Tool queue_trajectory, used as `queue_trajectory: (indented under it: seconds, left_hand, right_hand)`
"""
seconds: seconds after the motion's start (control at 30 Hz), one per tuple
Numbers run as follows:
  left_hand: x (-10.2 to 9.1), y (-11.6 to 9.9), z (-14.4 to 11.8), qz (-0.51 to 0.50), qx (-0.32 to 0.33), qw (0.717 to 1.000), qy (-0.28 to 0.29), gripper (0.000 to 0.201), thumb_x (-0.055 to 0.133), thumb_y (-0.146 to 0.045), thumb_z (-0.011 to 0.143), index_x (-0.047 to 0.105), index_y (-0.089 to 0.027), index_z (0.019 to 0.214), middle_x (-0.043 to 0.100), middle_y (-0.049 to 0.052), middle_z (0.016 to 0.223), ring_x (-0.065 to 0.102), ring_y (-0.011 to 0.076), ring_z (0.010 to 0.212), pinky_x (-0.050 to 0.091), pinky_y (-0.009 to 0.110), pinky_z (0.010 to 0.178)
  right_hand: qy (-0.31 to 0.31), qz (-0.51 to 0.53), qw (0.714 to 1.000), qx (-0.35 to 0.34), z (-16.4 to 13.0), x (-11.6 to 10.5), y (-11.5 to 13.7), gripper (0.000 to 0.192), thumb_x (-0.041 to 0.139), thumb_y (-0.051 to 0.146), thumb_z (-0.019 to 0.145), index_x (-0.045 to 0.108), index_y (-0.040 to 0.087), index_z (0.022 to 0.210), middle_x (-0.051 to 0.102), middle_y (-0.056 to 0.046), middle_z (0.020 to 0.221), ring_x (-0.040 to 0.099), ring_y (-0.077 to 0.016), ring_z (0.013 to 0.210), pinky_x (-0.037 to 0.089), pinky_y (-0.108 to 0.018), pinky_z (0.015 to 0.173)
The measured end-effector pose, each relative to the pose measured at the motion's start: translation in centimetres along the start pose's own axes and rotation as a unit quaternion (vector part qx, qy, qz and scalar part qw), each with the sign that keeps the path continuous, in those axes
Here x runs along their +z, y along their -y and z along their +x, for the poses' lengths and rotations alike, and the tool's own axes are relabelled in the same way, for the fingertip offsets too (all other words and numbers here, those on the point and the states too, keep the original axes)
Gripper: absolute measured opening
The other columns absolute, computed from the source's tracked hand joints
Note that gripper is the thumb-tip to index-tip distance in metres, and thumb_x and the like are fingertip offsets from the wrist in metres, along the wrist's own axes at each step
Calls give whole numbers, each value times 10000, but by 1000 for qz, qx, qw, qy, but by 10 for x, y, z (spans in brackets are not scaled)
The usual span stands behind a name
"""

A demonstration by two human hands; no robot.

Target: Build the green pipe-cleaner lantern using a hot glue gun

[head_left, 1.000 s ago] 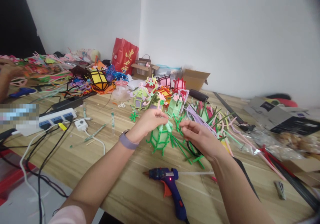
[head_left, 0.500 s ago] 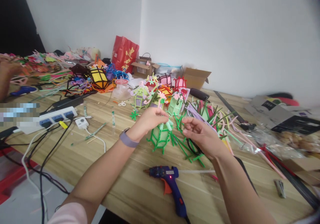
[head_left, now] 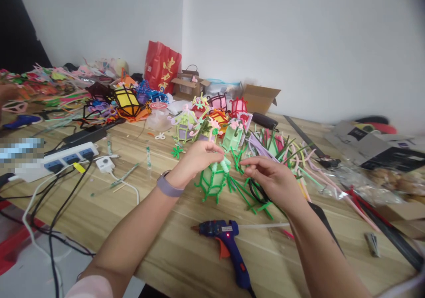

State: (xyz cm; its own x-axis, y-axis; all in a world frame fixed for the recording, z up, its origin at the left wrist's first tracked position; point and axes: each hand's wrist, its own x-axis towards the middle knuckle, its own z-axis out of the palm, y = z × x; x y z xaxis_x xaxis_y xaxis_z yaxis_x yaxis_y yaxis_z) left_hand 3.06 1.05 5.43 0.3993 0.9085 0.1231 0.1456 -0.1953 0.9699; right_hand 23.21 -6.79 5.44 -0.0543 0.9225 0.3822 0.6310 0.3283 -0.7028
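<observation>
A small green pipe-cleaner lantern (head_left: 213, 183) with pale green panels stands upright on the table in front of me. My left hand (head_left: 207, 156) pinches at its top, where a mint-green fuzzy piece (head_left: 225, 161) pokes out under the fingertips. Just right of the lantern is my right hand (head_left: 264, 172), its thumb and fingers apart and nothing visible between them. Green pipe-cleaner pieces (head_left: 244, 191) lie below and beside that hand. Nearer to me, a blue glue gun (head_left: 229, 245) rests on its side with its red light on.
Several finished lanterns (head_left: 234, 134) crowd behind my hands. Loose coloured pipe cleaners (head_left: 292, 152) spread to the right. A white power strip (head_left: 61, 160) with trailing cables lies left. Behind stand a red bag (head_left: 162, 67) and cardboard boxes (head_left: 260, 96). Another person's hand (head_left: 6, 94) shows far left.
My right hand's fingers have straightened a little and its wrist has shifted slightly right. The left hand keeps its place at the lantern's top. The view has shifted slightly.
</observation>
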Motion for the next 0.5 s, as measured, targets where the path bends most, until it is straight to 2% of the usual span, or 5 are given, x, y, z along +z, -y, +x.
queue_trajectory:
  seconds: [0.13,0.2,0.3,0.4,0.5]
  left_hand:
    - [1,-5,1,11,-13,1000,-4,191,666,-282,627,710,-151,759,679,2,714,573,146,678,408,260,661]
    - [1,-6,1,19,-21,1000,-8,192,664,-290,621,708,-151,747,676,2,705,569,147,671,399,260,652]
    - [1,-6,1,21,-26,999,-10,210,666,-305,619,712,-154,756,688,8,724,580,153,689,399,264,664]
    - [1,-4,1,18,-16,1000,-8,219,664,-317,628,715,-156,767,712,21,785,605,164,743,414,269,703]
    - [1,-2,1,18,-6,1000,-8,219,666,-324,632,713,-156,763,721,29,808,620,175,771,425,277,725]
  right_hand:
    - [-36,-4,999,-7,-2,-8,-4,196,640,340,795,776,229,882,736,-44,832,666,-195,750,512,-329,710]
    - [-50,2,999,11,-5,-12,-13,184,661,348,770,788,240,847,754,-47,844,683,-207,769,525,-348,743]
    - [-54,54,991,112,-17,-16,-35,243,744,423,669,789,238,820,765,-48,797,700,-233,756,538,-387,758]
    - [-64,150,962,219,-35,-20,-58,410,813,503,556,764,206,835,762,-56,760,713,-252,746,555,-412,755]
    - [-104,168,955,222,-52,-26,-74,459,790,538,589,708,191,877,723,-42,698,688,-219,672,548,-375,671]
